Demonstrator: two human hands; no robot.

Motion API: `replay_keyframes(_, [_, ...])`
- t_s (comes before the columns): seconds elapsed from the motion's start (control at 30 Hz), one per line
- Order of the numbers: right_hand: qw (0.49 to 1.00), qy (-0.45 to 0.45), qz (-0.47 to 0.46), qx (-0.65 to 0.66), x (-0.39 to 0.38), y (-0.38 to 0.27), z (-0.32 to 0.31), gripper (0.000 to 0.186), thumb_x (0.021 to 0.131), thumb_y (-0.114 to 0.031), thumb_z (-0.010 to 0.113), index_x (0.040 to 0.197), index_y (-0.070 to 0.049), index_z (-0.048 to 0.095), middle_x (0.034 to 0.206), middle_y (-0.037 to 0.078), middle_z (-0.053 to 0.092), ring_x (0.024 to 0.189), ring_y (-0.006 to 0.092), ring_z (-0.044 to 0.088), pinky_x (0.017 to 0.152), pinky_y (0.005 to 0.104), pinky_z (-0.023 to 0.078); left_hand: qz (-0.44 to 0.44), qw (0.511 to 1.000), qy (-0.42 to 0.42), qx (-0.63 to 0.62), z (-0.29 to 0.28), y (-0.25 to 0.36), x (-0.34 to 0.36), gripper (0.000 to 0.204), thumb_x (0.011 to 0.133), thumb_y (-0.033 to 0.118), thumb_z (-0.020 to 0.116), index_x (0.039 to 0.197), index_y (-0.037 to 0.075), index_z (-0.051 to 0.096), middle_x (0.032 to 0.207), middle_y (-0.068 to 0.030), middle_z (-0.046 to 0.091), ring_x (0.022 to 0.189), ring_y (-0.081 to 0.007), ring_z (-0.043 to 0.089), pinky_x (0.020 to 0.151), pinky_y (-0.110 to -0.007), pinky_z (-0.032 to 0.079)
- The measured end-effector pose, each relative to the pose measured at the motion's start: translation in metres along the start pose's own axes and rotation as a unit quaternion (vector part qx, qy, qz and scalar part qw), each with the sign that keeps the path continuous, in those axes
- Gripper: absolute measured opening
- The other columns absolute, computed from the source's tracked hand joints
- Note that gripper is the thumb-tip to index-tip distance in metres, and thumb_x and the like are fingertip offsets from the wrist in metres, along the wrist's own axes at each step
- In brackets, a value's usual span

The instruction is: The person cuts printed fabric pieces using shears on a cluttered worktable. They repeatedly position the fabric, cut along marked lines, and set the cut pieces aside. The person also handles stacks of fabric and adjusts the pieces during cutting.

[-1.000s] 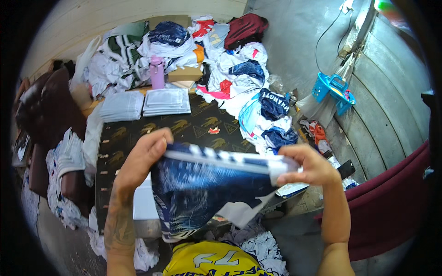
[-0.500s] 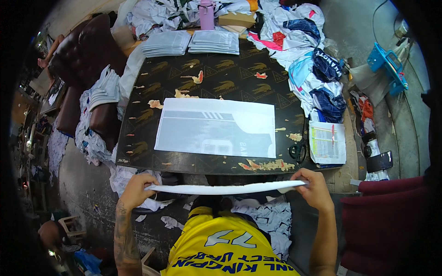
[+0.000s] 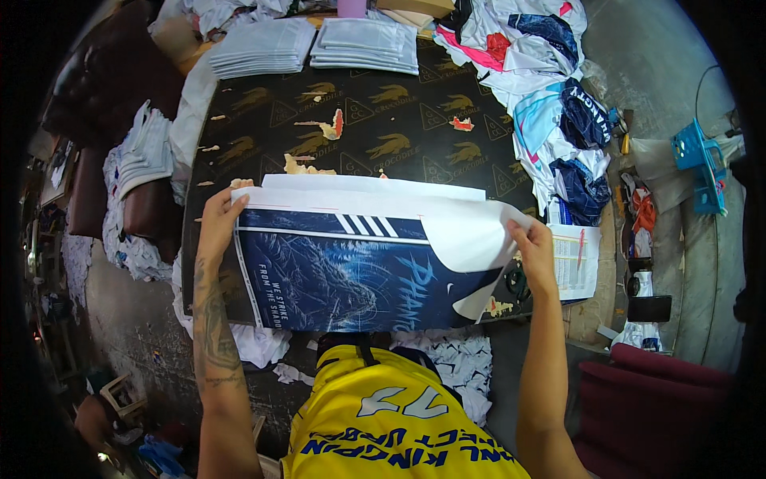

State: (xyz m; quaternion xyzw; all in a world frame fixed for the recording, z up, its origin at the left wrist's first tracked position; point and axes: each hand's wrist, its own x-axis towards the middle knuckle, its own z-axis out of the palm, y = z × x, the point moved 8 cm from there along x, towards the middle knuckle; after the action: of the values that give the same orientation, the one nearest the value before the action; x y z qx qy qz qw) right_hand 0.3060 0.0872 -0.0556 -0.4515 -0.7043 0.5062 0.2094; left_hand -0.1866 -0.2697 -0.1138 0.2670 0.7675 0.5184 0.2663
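A printed jersey panel (image 3: 343,267), navy with white stripes, pale blue artwork and white margins, is stretched between my two hands. My left hand (image 3: 221,219) pinches its far left corner, and my right hand (image 3: 531,246) grips the far right corner. The near part of the panel droops over the table's front edge. Beneath it lies another sheet (image 3: 375,185), of which only a white far strip shows. Black scissors (image 3: 515,279) lie on the dark table (image 3: 263,136), just beside my right hand and partly hidden.
Two stacks of folded pale sheets (image 3: 263,49) (image 3: 365,46) stand at the table's far edge. Piled garments (image 3: 550,120) line the right side, near a chart paper (image 3: 576,259). More folded sheets (image 3: 148,152) rest on a brown chair (image 3: 104,88) at left.
Both hands have moved forward over the table, carrying the panel. It was seen nearly edge-on as a white strip; now its navy printed face shows, covering most of the sheet below.
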Motion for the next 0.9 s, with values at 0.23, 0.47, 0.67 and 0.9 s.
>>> replay_keyframes(0.23, [0.992, 0.039, 0.032, -0.112, 0.068, 0.068, 0.051, 0.033, 0.100, -0.023, 0.076, 0.120, 0.003, 0.073, 0.103, 0.009, 0.075, 0.093, 0.0176, 0.068, 0.085, 0.0335, 0.053, -0.003, 0.945, 0.034, 0.325, 0.029, -0.055, 0.077, 0.037, 0.098, 0.017, 0.079, 0.121, -0.011, 0.069, 0.104, -0.0174, 0.080, 0.092, -0.0264, 0.078, 0.083, -0.035, 0.059])
replay_keyframes(0.47, [0.980, 0.158, -0.015, -0.118, -0.089, 0.073, 0.018, 0.015, 0.101, -0.013, 0.072, 0.104, 0.001, 0.068, 0.093, 0.008, 0.071, 0.085, 0.0163, 0.066, 0.078, 0.0331, 0.054, 0.093, 0.859, 0.368, 0.344, -0.018, -0.036, -0.139, 0.059, 0.098, 0.019, 0.078, 0.146, -0.005, 0.054, 0.147, -0.0237, 0.057, 0.137, -0.0420, 0.052, 0.119, -0.051, 0.037])
replay_keyframes(0.67, [0.895, -0.028, 0.445, -0.002, -0.249, 0.248, 0.065, 0.043, 0.094, -0.023, 0.082, 0.130, -0.004, 0.070, 0.122, 0.010, 0.073, 0.107, 0.0222, 0.068, 0.079, 0.0399, 0.057, -0.341, 0.655, 0.285, -0.611, 0.092, -0.239, -0.283, 0.115, 0.093, 0.093, 0.039, 0.161, 0.001, 0.038, 0.169, -0.0222, 0.035, 0.148, -0.0419, 0.041, 0.123, -0.063, 0.029])
replay_keyframes(0.9, [0.918, -0.033, 0.363, 0.154, -0.231, 0.299, 0.095, 0.019, 0.100, -0.016, 0.078, 0.117, -0.010, 0.075, 0.113, 0.000, 0.074, 0.110, 0.0155, 0.068, 0.089, 0.0389, 0.056, -0.346, 0.673, 0.144, -0.637, 0.135, -0.241, -0.315, 0.069, 0.107, 0.068, 0.051, 0.148, 0.013, 0.055, 0.154, -0.0102, 0.054, 0.149, -0.0292, 0.046, 0.126, -0.055, 0.030])
